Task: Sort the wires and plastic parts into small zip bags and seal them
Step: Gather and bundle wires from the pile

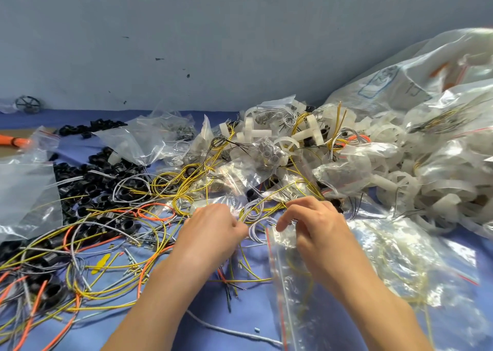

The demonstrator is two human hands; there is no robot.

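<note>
- The desk [202, 332], under a blue cloth, stands against a grey-blue wall.
- Big clear sacks [400, 84] slump along its right edge, and white plastic parts [400, 185] spill from them toward the middle.
- Black plastic rings [101, 180] are heaped on the left side.
- Loose wires [106, 270], yellow, orange and grey, tangle over the near left corner.
- A small zip bag [301, 297] with a red strip lies near the front edge, under the right forearm.
- The left hand [210, 230] has its fingers curled tight round a grey and yellow wire coil [253, 212] at mid-desk.
- The right hand [312, 225] has its fingers bent at the bag's mouth; what they hold, I cannot tell.
</note>
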